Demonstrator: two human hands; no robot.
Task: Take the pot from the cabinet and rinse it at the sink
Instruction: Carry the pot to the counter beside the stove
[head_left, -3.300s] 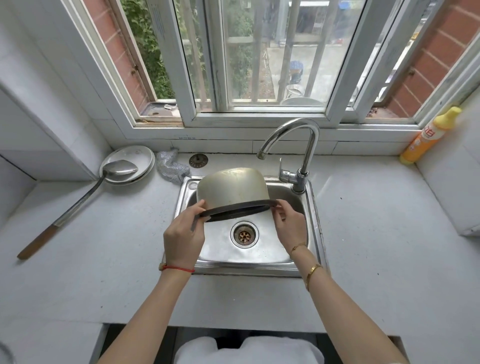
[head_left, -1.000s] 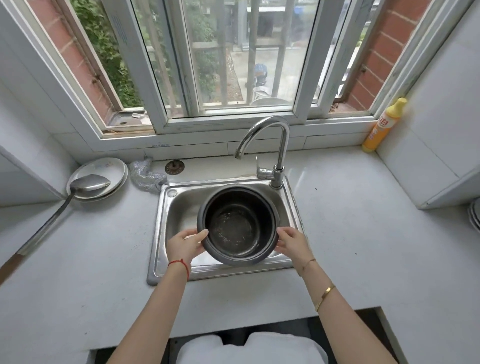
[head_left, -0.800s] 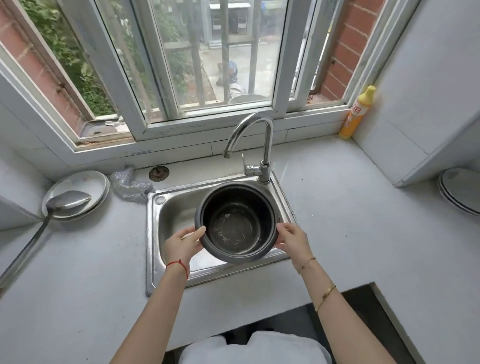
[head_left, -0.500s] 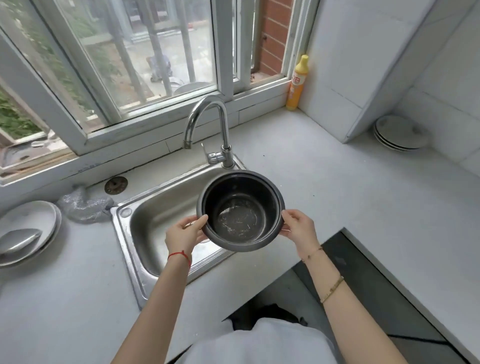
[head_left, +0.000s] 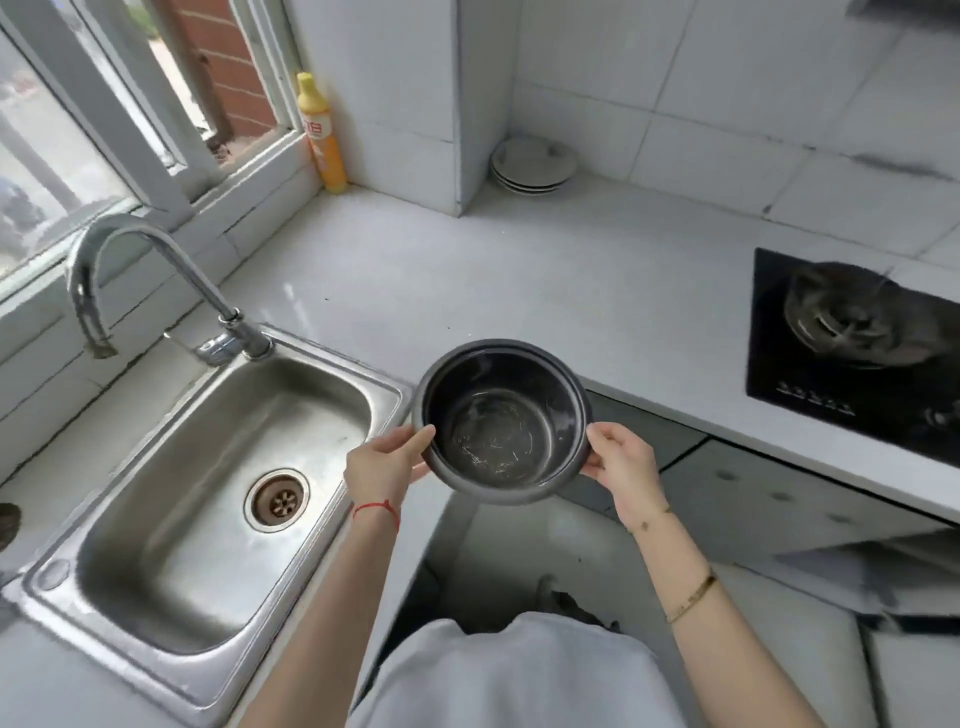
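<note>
The dark round pot (head_left: 501, 423) is held upright in the air, its mouth facing up and its scratched inner bottom showing. It hangs over the counter corner, to the right of the steel sink (head_left: 171, 525). My left hand (head_left: 387, 465) grips the pot's left rim and my right hand (head_left: 621, 465) grips its right rim. The sink basin holds nothing but its drain (head_left: 278, 499). The curved tap (head_left: 130, 260) stands at the sink's back edge, with no water running.
A yellow bottle (head_left: 319, 135) stands by the window. A stack of white plates (head_left: 535, 166) sits in the back corner of the counter (head_left: 467, 270). A black gas hob (head_left: 857, 343) lies at the right. Grey cabinet fronts (head_left: 753, 493) run below the counter.
Both hands turned the pot mouth up, then carried it right, out of the sink to over the counter corner. The view has swung right, bringing the hob and cabinets into sight.
</note>
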